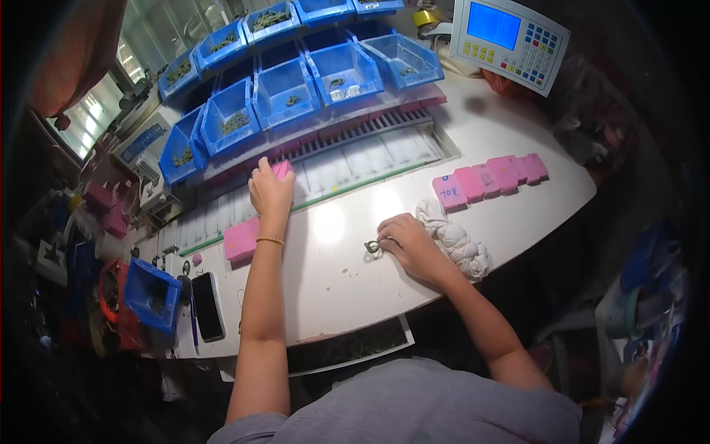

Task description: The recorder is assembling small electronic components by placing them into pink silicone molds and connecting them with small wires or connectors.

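Observation:
Over the pale slatted strip (370, 157) below the bins, my left hand (271, 189) is closed on a small pink block (282, 169). The fingers partly cover that block. Another pink block (241, 242) lies on the table beside my left wrist. My right hand (408, 243) rests on the white table, fingers curled, the fingertips on a small dark green ring-shaped piece (372, 247). Whether there is more than one such piece I cannot tell. Just right of this hand lies a twisted white cloth (456, 240).
Blue bins (285, 92) with small green pieces rise in tiers behind the strip. Several pink blocks (488, 178) form a row at the right. A keypad console (510, 43) stands at the back right. A phone (208, 306) and blue bin (151, 294) are at left; an open drawer (403, 333) sits below.

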Demonstrator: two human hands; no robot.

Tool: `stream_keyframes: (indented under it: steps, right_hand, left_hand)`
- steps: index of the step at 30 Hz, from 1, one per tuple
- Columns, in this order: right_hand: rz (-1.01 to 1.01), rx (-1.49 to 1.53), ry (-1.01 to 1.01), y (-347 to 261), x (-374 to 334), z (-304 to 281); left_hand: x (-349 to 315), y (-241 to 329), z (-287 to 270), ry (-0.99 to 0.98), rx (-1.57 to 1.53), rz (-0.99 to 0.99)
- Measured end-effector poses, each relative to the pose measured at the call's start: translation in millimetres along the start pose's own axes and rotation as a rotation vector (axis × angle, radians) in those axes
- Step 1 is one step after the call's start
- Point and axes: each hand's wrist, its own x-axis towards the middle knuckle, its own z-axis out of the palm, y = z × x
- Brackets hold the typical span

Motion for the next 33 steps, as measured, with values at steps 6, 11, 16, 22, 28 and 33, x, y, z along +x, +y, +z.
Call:
stream_keyframes:
  steps: [6,11,16,22,28,33]
  right_hand:
    - [0.116,0.055,0.006,-6.6,-4.9,-6.2]
    - [0.204,0.048,0.166,-14.5,-10.3,-4.0]
    - [0.017,0.031,0.237,-54.2,-10.2,19.3]
    - [-0.167,-0.087,0.313,-77.5,-16.0,16.9]
    - [-0.114,0.019,0.288,-76.4,-29.7,10.5]
    - [-0.142,0.012,0.301,-51.7,-16.6,-41.4]
  left_hand:
    - [-19.1,-9.0,-6.4,-0.009,0.14,-0.103]
    - [-109.4,-2.7,-64.1,-0.104,-0.294,0.254]
    - [-189.9,33.9,-99.8,-0.614,-1.028,-0.298]
    - [-205.0,41.4,-94.1,-0.593,-1.313,-0.219]
    - [-211.4,52.5,-93.6,-0.544,-1.155,-0.185]
    - [-213.7,40.2,-88.2,-0.506,-1.16,-0.183]
